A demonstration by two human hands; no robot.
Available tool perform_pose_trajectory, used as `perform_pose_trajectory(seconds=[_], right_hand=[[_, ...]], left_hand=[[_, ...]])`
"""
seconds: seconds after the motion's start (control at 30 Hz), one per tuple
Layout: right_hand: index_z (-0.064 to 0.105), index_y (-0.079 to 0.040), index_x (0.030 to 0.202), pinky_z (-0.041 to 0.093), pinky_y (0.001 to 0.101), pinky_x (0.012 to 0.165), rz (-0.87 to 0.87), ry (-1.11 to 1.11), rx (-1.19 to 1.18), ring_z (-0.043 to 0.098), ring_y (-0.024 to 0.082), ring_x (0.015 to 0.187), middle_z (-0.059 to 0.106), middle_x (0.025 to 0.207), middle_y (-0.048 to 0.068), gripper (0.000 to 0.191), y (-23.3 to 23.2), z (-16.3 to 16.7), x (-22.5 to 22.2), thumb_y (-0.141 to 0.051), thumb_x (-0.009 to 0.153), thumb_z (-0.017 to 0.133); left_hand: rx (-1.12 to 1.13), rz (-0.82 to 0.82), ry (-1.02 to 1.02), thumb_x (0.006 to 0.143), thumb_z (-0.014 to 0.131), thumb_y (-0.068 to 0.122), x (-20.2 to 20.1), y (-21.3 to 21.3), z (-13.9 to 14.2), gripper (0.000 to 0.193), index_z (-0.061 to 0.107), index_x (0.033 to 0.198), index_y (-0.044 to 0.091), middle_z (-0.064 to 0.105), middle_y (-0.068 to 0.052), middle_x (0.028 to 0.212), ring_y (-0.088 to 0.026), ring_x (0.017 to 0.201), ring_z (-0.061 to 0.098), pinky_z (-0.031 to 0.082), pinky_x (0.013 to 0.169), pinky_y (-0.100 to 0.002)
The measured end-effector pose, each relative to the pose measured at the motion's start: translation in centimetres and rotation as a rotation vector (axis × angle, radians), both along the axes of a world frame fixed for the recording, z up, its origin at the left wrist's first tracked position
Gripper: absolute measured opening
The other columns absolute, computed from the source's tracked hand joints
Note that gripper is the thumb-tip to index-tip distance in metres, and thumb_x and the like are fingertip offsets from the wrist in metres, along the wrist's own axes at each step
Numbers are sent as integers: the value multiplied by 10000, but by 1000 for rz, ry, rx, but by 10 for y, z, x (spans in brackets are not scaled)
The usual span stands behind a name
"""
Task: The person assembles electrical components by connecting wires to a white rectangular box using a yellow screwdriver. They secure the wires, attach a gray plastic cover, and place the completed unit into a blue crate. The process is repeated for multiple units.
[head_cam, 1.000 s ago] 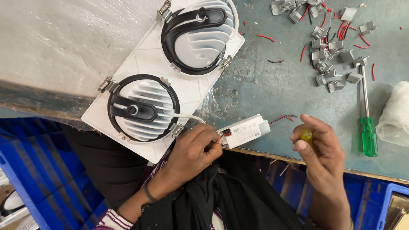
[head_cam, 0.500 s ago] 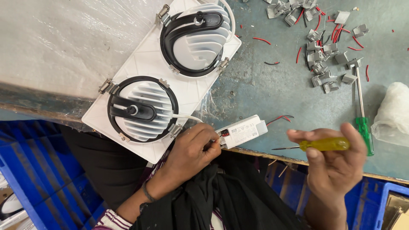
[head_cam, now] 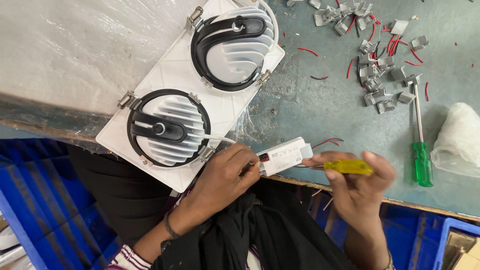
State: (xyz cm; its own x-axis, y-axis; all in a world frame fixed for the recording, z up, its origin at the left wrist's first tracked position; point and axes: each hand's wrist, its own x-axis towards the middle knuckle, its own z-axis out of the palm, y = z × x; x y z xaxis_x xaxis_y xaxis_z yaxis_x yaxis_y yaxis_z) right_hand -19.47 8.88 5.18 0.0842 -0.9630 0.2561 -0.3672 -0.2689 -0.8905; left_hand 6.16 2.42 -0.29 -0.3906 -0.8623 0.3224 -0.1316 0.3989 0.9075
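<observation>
Fingers of the left hand (head_cam: pixel 222 177) are pinched together on the near-left end of the small white driver box (head_cam: pixel 283 156), which lies at the near edge of the grey workbench (head_cam: pixel 320 107), just right of the white twin downlight fitting (head_cam: pixel 192 90). The right hand (head_cam: pixel 357 182) is clamped around a yellow-handled screwdriver (head_cam: pixel 348 166), held level with its thin shaft pointing left toward the box, while a green-handled screwdriver (head_cam: pixel 422 150) lies untouched farther right.

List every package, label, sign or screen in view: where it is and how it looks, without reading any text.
Label: on the white driver box at the table's near edge, between left hand and right hand; small dark print, a red patch at its left end.
Clear plastic bag: crumpled, right edge of the table, beside the green screwdriver.
No signs or screens.
</observation>
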Motion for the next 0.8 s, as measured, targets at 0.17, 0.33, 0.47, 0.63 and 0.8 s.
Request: perform_pose_trajectory(seconds=[0.17, 0.33, 0.47, 0.63, 0.8], right_hand=[[212, -320, 1462, 640, 532, 944, -29, -76, -124, 777, 329, 950, 693, 1097, 193, 609, -4, 5, 20, 48, 1100, 534], [211, -317, 1485, 649, 520, 919, 53, -59, -125, 764, 338, 954, 666, 1124, 230, 641, -18, 1, 36, 55, 1085, 547], [224, -310, 1488, 677, 502, 930, 53, -67, -95, 762, 344, 973, 665, 1145, 241, 645, -24, 2, 43, 56, 1076, 559], [232, -299, 1484, 675, 493, 936, 50, -59, -73, 763, 343, 976, 662, 1144, 246, 639, -26, 3, 47, 62, 1079, 569], [233, -296, 1480, 679, 488, 928, 50, -52, -72, 763, 343, 975, 663, 1140, 242, 643, -28, 2, 48, 60, 1063, 569]], left_hand=[[24, 38, -38, 840, 718, 7, -4, -1, 3, 124, 609, 899, 15, 618, -118, 840, -304, 712, 648, 515, 619, -392], [55, 30, -47, 833, 713, 15, -5, -1, 4, 113, 616, 892, 17, 619, -122, 846, -312, 717, 648, 508, 621, -407], [65, 29, -28, 858, 707, 32, -4, -1, 4, 100, 614, 891, 13, 621, -128, 860, -324, 745, 654, 511, 642, -419], [88, 12, -17, 873, 716, 64, -3, -1, 4, 117, 620, 899, 3, 620, -134, 874, -335, 755, 660, 514, 656, -427], [81, 4, -16, 879, 716, 67, -2, -1, 4, 115, 625, 904, 2, 618, -135, 885, -336, 758, 661, 519, 660, -424]])
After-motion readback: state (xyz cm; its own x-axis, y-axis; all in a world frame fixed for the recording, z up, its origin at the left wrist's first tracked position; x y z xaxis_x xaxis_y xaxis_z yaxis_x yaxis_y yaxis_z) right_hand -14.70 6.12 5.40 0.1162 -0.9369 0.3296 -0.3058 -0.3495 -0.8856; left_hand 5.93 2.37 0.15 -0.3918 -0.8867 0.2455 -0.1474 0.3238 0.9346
